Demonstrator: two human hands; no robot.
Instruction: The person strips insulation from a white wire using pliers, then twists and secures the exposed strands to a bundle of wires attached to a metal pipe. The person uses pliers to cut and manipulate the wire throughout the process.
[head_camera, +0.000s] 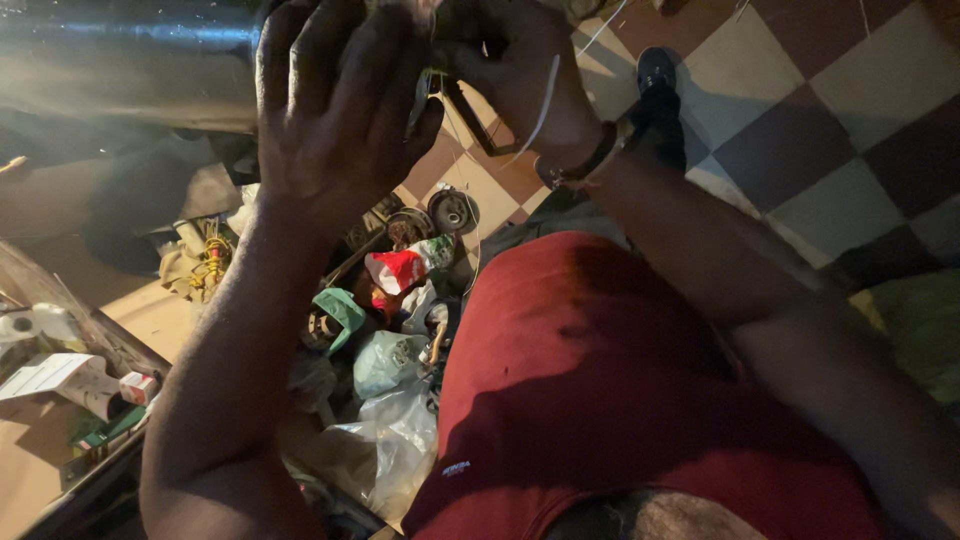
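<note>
Metal pipe (130, 60) edge against both hands (340, 110), floor clutter (390, 340) close below

This is looking like a small repair workshop, cramped and cluttered. A heap of worn metal parts (430, 215), round like bearings or motor pieces, is lying on the floor among plastic bags (385, 440) and rags. A large metal pipe (130, 60) is running across the top. Small boxes and papers (70, 385) are crowding a low shelf, and a checkered tile floor (830, 110) is showing beyond.
</note>
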